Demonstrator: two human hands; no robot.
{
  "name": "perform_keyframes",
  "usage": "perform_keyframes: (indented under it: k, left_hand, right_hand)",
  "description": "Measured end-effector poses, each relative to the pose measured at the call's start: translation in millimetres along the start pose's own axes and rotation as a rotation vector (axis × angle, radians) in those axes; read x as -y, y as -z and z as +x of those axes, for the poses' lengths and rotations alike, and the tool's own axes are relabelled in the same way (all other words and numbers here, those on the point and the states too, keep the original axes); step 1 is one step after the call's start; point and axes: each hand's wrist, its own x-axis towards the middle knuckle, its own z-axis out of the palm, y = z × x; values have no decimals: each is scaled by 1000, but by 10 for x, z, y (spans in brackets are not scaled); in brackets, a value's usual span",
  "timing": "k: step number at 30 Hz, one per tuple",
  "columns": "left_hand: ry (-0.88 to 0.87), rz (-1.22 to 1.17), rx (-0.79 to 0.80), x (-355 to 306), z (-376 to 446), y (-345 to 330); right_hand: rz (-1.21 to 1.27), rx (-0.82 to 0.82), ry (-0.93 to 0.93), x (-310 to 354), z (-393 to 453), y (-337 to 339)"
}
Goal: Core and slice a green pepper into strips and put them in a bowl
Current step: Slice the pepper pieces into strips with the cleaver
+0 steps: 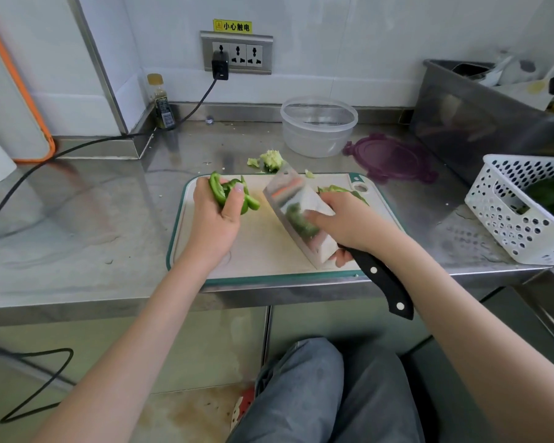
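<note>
Two bare hands worked over the green-rimmed white cutting board (269, 244) at frame centre. The right hand (346, 225) gripped the black-handled steel cleaver (298, 215), strips seemingly loaded on its blade; the left hand (216, 215) closed round a bunch of green pepper strips (219, 193). Slicing looked finished and transfer under way. Next, both loads needed carrying to the empty clear plastic bowl (319, 126), upper centre, past the pale discarded pepper core (271, 159).

Yellow warning sticker (232, 26) on wall above the socket panel (236, 52) reads "小心触电", with small hazard symbol. Bottle (163, 103) label too blurred to read.
</note>
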Motion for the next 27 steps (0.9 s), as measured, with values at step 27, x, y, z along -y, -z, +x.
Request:
perform_keyframes:
  k: [27]
  left_hand:
    - [-126, 543, 430, 171, -20, -31]
  right_hand:
    - [-5, -86, 0, 310, 79, -76]
